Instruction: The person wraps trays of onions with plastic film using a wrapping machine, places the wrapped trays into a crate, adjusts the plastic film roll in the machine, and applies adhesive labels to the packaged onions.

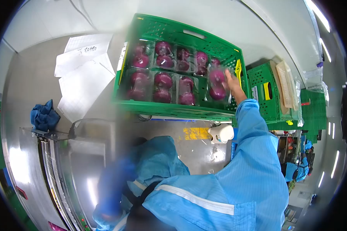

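The right hand [233, 85], reaching up toward one o'clock, is partly closed at the right side of a clear pack [217, 85] holding two purple onions; the far fingertips are hidden, so how firm the grip is cannot be told. The pack is inside the green crate [162, 105], at its three o'clock end, tilted a little and slightly blurred, beside the other packs [163, 86], which stand in two rows toward nine o'clock. The step in hand looks to be handling this one pack at the crate's end; whether it is being set in or lifted out, a single view does not settle. Either way, the move seems to call for a light, steady hold on the thin plastic, the pack kept near level, and fingers clear of the crate wall and its yellow handle [238, 71]. A narrow gap shows between the pack and its neighbour at nine o'clock, so a sideways drift could nudge that one. The left hand [120, 178] seems to be the dark blue blur at seven o'clock, away from the crate; its opening and anything in it cannot be told. White papers [85, 77] lie at ten o'clock, with a crumpled blue cloth [44, 115] at nine.
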Demonstrator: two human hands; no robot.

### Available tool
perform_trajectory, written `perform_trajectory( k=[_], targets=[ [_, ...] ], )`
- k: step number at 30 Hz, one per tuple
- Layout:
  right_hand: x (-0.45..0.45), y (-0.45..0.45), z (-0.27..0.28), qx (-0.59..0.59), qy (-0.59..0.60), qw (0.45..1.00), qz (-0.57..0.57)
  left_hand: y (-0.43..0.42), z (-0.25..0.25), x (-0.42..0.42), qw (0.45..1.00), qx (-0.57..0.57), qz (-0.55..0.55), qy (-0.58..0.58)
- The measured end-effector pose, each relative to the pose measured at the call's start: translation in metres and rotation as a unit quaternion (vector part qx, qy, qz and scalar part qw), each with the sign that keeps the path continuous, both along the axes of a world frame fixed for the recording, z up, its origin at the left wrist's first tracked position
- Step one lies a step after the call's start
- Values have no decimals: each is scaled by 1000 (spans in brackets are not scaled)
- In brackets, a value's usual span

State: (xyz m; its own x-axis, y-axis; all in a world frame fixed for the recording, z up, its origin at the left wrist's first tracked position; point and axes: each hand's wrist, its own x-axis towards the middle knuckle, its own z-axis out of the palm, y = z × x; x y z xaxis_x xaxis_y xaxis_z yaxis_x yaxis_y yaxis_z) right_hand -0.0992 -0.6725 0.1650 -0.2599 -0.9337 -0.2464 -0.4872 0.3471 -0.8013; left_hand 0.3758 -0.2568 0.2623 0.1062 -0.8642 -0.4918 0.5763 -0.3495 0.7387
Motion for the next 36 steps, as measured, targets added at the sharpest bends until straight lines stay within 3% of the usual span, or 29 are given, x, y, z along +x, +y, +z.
perform_trajectory(
  k=[1,4,7,10,12,14,15,17,19,21,22,24,25,26,27,28,29,30,32,33,34,35,36],
  targets=[
    [-32,-9,-38,15,70,997,10,3,0,2,1000,20,-1,-17],
    [-42,-2,-79,143,140,980,-15,12,-6,1,999,42,9,-4],
    [-22,-2,-90,217,3,976,15,13,1,0,996,90,10,-1],
    [-4,9,-85,228,-128,965,0,20,-13,4,996,68,21,53],
    [15,18,-75,288,-266,919,51,19,-7,6,987,89,71,117],
    [11,14,-81,316,-259,908,93,30,-16,6,984,51,77,150],
    [4,9,-81,308,-230,917,112,40,-25,3,987,-2,85,137],
    [-5,-27,-85,259,-118,950,129,52,-21,6,980,-4,136,142],
    [-9,-70,-83,135,108,972,161,87,-24,15,965,-6,230,122],
    [21,-96,-64,-64,349,919,175,122,-29,21,943,-65,320,63],
    [47,-101,-51,-166,389,889,177,153,-15,29,929,-55,367,-6],
    [132,-95,-27,-356,339,841,226,220,-6,36,853,-28,500,-149],
    [186,-81,-15,-431,271,814,278,257,3,31,778,4,594,-203],
    [263,-29,17,-469,181,795,338,294,11,26,691,50,673,-258],
    [343,38,49,-433,108,831,334,342,4,16,625,93,728,-266],
    [407,84,69,-402,14,825,397,376,9,6,566,121,763,-288],
    [463,137,84,-329,-135,803,478,408,13,-3,504,148,793,-308],
    [513,174,85,-330,-157,751,550,446,9,-9,470,156,810,-313],
    [590,306,104,-261,-306,609,683,501,3,-7,423,167,832,-319],
    [612,395,140,-189,-307,537,763,523,3,2,411,170,837,-318],
    [631,458,157,-191,-249,497,809,558,-13,13,401,170,852,-292],
    [647,519,164,-124,-285,436,845,576,-22,29,375,192,849,-319],
    [665,571,161,-113,-283,357,883,592,-18,39,428,231,823,-295]
  ],
)
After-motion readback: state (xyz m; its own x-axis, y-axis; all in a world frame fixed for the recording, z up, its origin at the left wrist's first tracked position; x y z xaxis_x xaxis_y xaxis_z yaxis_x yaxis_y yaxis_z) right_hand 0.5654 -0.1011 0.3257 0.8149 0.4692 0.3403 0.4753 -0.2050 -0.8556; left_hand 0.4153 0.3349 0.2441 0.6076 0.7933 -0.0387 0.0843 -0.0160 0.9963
